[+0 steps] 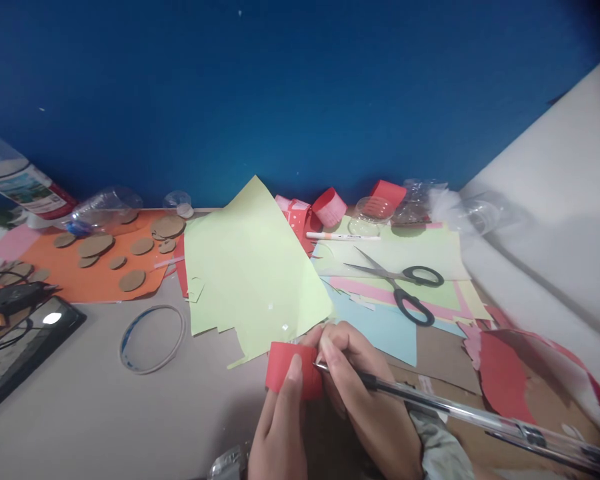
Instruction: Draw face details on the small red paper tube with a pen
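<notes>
A short red paper ring (283, 365) is pinched in my left hand (283, 423), its thumb pressed on the near face. My right hand (365, 393) grips a clear ballpoint pen (450, 405) with a dark grip, and the metal tip meets the right part of the red ring. Whether the tip is leaving a mark is too small to tell. Just beyond both hands lies a large pale green paper sheet (250, 267) with a cut lower edge. Black-handled scissors (400, 280) rest partly open on stacked coloured paper to the right.
Cardboard discs (96, 245) lie on orange paper (153, 283) at the left, near a plastic bottle (107, 207). A tape ring (153, 340) is on the grey table (130, 420). A marker (343, 237) and pink paper rings (329, 207) sit by the blue wall (280, 100).
</notes>
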A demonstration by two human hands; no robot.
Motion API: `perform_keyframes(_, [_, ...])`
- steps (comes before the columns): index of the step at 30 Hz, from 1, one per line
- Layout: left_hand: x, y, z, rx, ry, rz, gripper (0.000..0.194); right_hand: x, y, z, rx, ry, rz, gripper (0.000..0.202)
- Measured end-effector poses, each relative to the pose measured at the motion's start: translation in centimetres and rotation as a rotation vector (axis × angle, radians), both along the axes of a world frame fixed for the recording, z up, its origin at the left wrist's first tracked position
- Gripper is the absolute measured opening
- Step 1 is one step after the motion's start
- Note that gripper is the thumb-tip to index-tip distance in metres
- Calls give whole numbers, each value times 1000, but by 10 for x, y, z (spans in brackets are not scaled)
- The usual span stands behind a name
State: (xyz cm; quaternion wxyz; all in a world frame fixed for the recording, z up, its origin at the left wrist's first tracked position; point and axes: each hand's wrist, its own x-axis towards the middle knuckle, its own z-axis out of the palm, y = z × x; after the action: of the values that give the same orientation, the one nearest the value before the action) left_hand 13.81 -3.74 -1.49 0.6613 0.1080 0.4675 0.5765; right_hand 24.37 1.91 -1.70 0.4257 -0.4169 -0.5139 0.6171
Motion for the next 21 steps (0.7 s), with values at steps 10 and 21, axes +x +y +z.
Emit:
perform_keyframes(10, [-1, -2, -1, -19, 13, -31, 37, 5, -2, 1, -21, -26, 32, 46])
perform_keyframes(21, [1, 3, 3, -25, 57, -28, 40, 5, -3, 1, -64, -25, 22, 45])
